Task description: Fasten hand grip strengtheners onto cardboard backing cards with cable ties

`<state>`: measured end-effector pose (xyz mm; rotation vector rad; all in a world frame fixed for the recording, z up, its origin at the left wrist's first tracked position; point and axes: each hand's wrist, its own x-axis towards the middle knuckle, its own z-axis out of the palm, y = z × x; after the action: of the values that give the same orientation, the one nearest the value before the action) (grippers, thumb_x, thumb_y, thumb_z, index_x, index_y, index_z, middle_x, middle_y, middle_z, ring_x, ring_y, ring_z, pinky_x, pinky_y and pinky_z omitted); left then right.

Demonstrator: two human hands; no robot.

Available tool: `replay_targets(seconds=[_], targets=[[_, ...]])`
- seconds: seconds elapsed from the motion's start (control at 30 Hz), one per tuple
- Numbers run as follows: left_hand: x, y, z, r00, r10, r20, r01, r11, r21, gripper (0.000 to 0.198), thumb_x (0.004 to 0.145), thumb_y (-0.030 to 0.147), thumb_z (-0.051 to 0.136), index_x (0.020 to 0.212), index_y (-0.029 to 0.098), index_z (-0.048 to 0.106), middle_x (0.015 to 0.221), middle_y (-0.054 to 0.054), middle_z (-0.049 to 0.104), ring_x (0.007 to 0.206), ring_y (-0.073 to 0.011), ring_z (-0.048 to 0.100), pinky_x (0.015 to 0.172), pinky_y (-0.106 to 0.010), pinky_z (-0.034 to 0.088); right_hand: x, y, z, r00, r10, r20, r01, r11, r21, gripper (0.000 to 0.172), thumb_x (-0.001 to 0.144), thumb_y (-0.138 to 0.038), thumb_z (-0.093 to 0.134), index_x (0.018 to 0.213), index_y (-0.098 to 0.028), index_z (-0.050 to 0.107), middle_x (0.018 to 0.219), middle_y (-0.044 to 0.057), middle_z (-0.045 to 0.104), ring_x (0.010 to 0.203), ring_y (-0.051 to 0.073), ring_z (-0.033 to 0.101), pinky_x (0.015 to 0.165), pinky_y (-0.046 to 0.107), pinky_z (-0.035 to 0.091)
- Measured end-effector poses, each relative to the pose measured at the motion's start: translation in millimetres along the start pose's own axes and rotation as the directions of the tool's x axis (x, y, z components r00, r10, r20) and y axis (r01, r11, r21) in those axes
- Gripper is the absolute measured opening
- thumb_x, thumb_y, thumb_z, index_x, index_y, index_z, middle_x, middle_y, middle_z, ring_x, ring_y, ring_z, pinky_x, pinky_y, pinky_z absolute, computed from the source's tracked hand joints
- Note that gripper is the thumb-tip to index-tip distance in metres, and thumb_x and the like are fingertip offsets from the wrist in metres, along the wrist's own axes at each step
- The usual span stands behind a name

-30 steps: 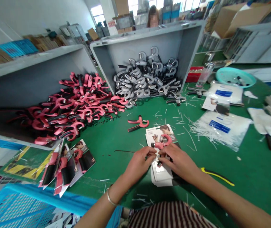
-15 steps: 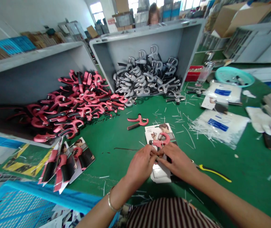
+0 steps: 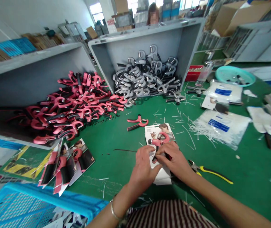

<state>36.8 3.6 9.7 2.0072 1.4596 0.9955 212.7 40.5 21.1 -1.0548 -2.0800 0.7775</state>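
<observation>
In front of me a pink and black hand-grip exerciser (image 3: pixel 165 137) lies on a printed card (image 3: pixel 149 130) with more cards beneath it. My left hand (image 3: pixel 145 164) rests at the card's left side, thumb and fingers spread apart. Over the exerciser's handles, my right hand (image 3: pixel 173 156) is closed in a pinch; what its fingertips hold is too small to make out. Another pink exerciser (image 3: pixel 137 122) lies loose just beyond the card. Yellow-handled cutting pliers (image 3: pixel 215 172) lie right of my right forearm.
Grey bins hold pink exercisers (image 3: pixel 88 95) at left and grey exercisers (image 3: pixel 145 76) at the back. Carded exercisers (image 3: pixel 64 164) stand at the left edge above a blue basket (image 3: pixel 4 202). White ties (image 3: pixel 217 126) spill from a bag at right. A person sits beyond the bins.
My left hand has drawn slightly left and its fingers have spread off the exerciser. My right hand stays pinched over the handles. More of the pliers shows now.
</observation>
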Motion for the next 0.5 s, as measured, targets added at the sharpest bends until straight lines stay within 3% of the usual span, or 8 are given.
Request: replay_targets(seconds=[0.03,0.13,0.23,0.3,0.4,0.43,0.5], targets=[[-2.6,-6.6,3.2,1.000,0.008,-0.017,-0.007,0.999,0.050,0.048,0.078,0.017,0.072,0.120,0.017,0.048,0.124,-0.014,0.056,0.118,-0.0280,0.052,0.102,-0.047,0.042,2.5,0.1,2.7,1.000,-0.009,-0.002,0.009,1.000,0.022,0.012,0.093,-0.024,0.061,0.082,-0.021,0.064,0.088,0.002,0.068,0.092,0.021,0.058,0.091,0.039,0.035],[-7.1,-25.4,4.5,0.998,0.008,-0.055,0.001,0.988,0.154,0.024,0.087,0.017,0.062,0.111,0.018,0.056,0.121,-0.014,0.059,0.118,-0.0273,0.053,0.102,-0.048,0.042,6.8,1.7,9.3,0.998,-0.053,0.034,0.051,0.996,0.069,0.013,0.094,-0.025,0.059,0.082,-0.021,0.064,0.101,0.003,0.070,0.101,0.022,0.056,0.095,0.041,0.033],[-8.8,-35.0,-1.9,0.997,-0.033,-0.067,0.044,0.984,0.173,0.014,0.090,0.020,0.058,0.104,0.019,0.060,0.118,-0.012,0.063,0.118,-0.0275,0.055,0.104,-0.050,0.041,-0.8,6.1,7.5,0.996,-0.048,0.081,0.043,0.997,0.059,0.021,0.097,-0.024,0.053,0.079,-0.022,0.062,0.097,0.002,0.071,0.104,0.021,0.055,0.097,0.041,0.034],[-9.9,-36.8,-7.6,0.995,-0.098,-0.033,0.101,0.991,0.088,0.014,0.090,0.022,0.059,0.103,0.019,0.061,0.125,-0.013,0.061,0.122,-0.0284,0.053,0.105,-0.051,0.039,-17.4,13.2,-2.7,0.996,-0.029,0.086,0.030,1.000,-0.007,0.023,0.099,-0.025,0.048,0.081,-0.023,0.063,0.100,0.002,0.071,0.112,0.022,0.052,0.101,0.043,0.034],[-10.6,-40.2,-21.0,0.961,-0.275,0.030,0.276,0.943,-0.184,0.014,0.087,0.024,0.063,0.099,0.019,0.062,0.134,-0.014,0.057,0.124,-0.0289,0.053,0.105,-0.049,0.040,-63.9,34.2,-30.4,0.997,0.072,0.015,-0.066,0.966,-0.251,0.018,0.098,-0.036,0.050,0.105,-0.025,0.063,0.126,0.006,0.063,0.125,0.027,0.045,0.107,0.050,0.030],[-9.7,-41.9,-27.2,0.935,-0.346,0.078,0.353,0.883,-0.309,0.017,0.084,0.026,0.066,0.099,0.019,0.062,0.133,-0.014,0.058,0.121,-0.0286,0.056,0.103,-0.047,0.042,-83.8,43.3,-40.7,0.990,0.136,-0.033,-0.139,0.925,-0.354,0.032,0.093,-0.044,0.056,0.117,-0.024,0.059,0.136,0.010,0.056,0.127,0.031,0.043,0.106,0.054,0.029],[-5.1,-44.9,-40.6,0.866,-0.456,0.207,0.490,0.687,-0.537,0.030,0.079,0.028,0.073,0.105,0.018,0.062,0.128,-0.013,0.062,0.113,-0.0266,0.061,0.096,-0.041,0.047,-124.1,61.3,-57.9,0.973,0.221,-0.071,-0.226,0.825,-0.518,0.075,0.078,-0.062,0.066,0.137,-0.018,0.047,0.140,0.019,0.050,0.121,0.040,0.046,0.098,0.060,0.036]])
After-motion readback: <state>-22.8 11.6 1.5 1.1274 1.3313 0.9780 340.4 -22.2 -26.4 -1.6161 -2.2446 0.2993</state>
